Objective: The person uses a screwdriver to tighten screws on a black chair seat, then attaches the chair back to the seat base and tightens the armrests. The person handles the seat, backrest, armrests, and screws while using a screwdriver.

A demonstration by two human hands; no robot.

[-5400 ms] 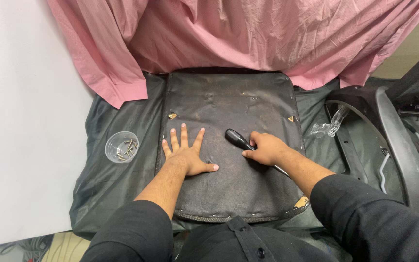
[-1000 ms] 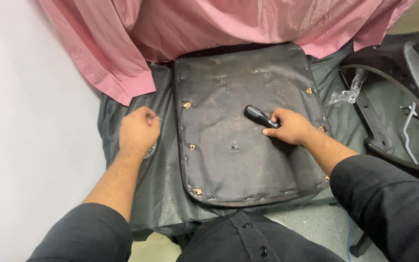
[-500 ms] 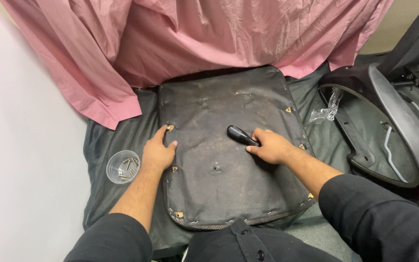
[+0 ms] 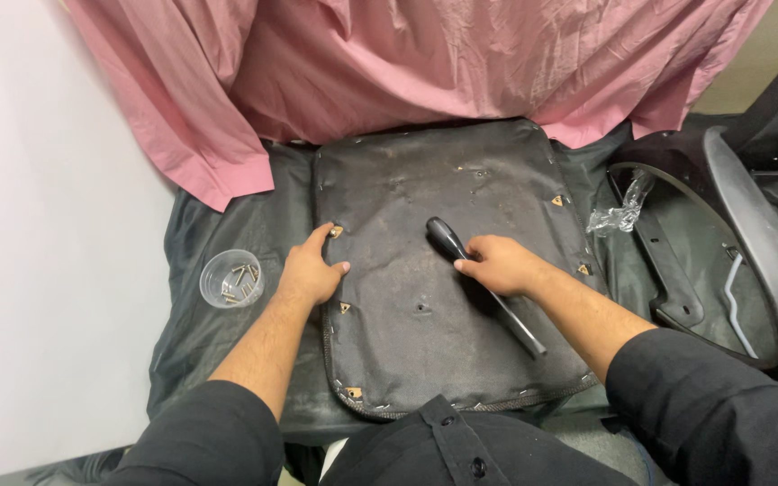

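Nearby, a clear cup (image 4: 231,278) of small screws sits on the dark sheet (image 4: 227,333) left of the seat panel (image 4: 434,270), with pink cloth (image 4: 407,63) draped behind and black chair parts (image 4: 731,261) to the right. Left hand (image 4: 310,270) rests at the panel's left edge, fingers loosely curled, holding nothing. Right hand (image 4: 502,264) lies on the panel, fingers closed over a black-handled screwdriver (image 4: 483,283). Since a second ago, the left hand has moved from beside the cup onto the panel edge.

Left hand (image 4: 310,270) lies flat, fingers spread; right hand (image 4: 495,264) loosely curled
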